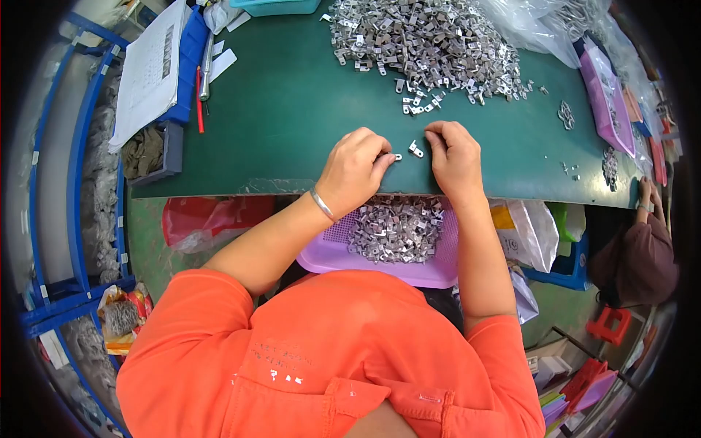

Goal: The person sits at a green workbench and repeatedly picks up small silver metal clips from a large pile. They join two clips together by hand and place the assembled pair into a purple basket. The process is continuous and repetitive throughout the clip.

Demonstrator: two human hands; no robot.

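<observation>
Left hand (356,162) pinches little metal bit (397,157). Loose metal piece (416,150) lies slanted, just left of nearer right hand (456,157); can't tell its grip.

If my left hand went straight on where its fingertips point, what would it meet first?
Your left hand would probably meet the loose metal part on the table first; exact depth is unclear.

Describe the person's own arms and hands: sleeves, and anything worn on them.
The orange sleeves are short. A narrow, silver-coloured bangle circles the left arm; the right arm has none. The left hand and right hand are gloveless.
</observation>
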